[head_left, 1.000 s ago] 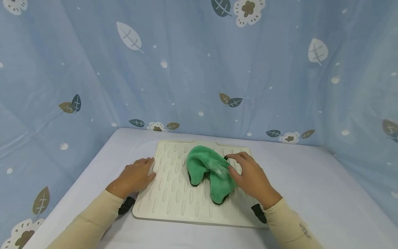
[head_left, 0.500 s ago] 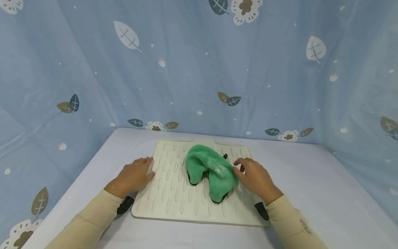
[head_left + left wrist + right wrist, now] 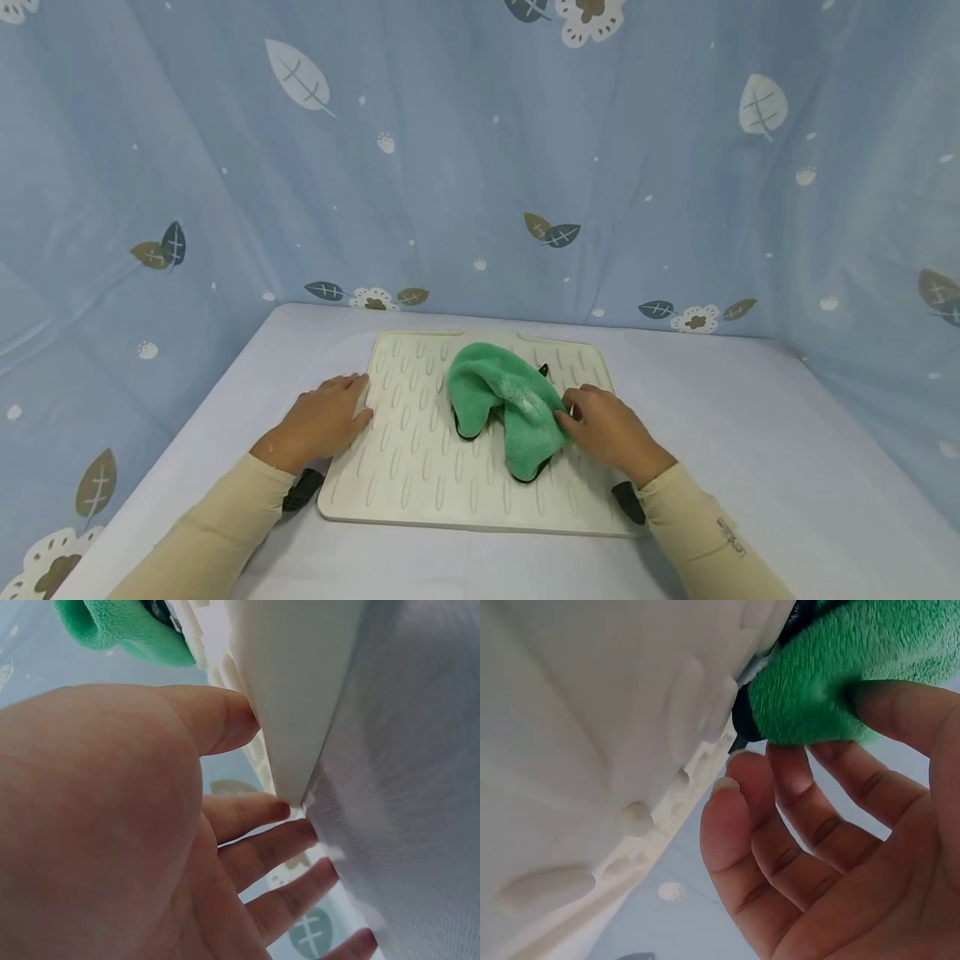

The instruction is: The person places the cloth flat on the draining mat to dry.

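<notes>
A green plush cleaning cloth (image 3: 480, 387) with black edging and a whitish patch lies folded on the cream drying mat (image 3: 420, 475), right of its middle. My right hand (image 3: 609, 427) pinches the cloth's right edge. In the right wrist view the thumb presses into the pile of the cloth (image 3: 817, 682), with fingertips at its underside and the other fingers curled below. At the mat's left side rests my left hand (image 3: 318, 421), fingers extended. The left wrist view has its thumb and index finger touching the edge of the mat (image 3: 304, 682).
A white sheet (image 3: 750, 442) covers the table under the mat. Blue curtains (image 3: 420, 192) with leaf and flower prints hang behind and along both sides. Black straps (image 3: 628, 502) show under both wrists. A small black tab (image 3: 543, 369) sticks out behind the cloth.
My right hand first drew back rightward from the cloth, then came back to its right edge and took hold. The left hand stays at the mat's edge. The view tilted slightly down.
</notes>
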`<action>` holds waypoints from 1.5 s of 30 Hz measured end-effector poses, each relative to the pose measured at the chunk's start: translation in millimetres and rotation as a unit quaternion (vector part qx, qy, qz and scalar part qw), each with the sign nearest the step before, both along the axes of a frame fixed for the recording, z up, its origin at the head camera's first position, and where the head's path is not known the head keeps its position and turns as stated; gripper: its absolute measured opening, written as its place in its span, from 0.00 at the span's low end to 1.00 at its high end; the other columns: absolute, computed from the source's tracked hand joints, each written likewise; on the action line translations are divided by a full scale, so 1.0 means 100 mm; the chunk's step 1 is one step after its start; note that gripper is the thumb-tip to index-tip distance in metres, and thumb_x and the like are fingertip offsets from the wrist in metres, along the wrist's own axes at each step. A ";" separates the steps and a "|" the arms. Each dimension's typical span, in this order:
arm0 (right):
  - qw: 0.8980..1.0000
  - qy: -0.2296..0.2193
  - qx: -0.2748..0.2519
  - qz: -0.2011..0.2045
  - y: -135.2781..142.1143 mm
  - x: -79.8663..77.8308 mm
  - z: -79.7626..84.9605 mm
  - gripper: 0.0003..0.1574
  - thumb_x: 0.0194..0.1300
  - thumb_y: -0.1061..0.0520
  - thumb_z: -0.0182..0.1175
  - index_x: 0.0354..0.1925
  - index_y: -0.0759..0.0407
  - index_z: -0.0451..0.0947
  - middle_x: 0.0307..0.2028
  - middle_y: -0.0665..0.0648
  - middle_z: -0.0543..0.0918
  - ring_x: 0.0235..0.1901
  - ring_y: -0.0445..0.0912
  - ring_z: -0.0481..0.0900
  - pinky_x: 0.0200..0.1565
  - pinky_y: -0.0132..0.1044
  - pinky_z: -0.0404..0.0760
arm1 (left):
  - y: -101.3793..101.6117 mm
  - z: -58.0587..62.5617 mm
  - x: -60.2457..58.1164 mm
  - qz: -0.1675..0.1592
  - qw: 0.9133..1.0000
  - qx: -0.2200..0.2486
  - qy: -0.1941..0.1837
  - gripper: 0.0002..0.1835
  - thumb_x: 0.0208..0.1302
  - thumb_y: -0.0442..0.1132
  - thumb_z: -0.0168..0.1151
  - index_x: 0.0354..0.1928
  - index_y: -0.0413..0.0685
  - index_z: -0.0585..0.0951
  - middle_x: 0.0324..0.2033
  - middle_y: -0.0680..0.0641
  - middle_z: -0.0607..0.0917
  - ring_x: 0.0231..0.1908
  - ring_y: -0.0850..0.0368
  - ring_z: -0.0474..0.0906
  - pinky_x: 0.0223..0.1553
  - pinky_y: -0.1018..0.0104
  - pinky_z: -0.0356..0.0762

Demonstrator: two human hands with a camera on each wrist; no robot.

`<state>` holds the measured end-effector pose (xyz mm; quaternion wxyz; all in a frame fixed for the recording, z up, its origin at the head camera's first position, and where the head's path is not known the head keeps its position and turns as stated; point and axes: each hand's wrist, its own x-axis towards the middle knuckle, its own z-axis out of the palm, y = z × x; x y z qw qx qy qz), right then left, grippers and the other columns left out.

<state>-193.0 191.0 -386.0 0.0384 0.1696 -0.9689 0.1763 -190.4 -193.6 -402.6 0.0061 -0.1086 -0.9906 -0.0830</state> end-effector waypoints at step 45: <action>0.931 -0.159 -0.244 0.218 -0.20 0.20 0.08 0.09 0.75 0.54 0.57 0.46 0.58 0.72 0.29 0.53 0.80 0.25 0.43 0.79 0.30 0.40 0.84 | 0.73 0.30 0.38 -0.208 0.946 -0.021 0.246 0.12 0.65 0.54 0.65 0.43 0.58 0.87 0.37 0.56 0.88 0.42 0.54 0.86 0.48 0.52 0.76</action>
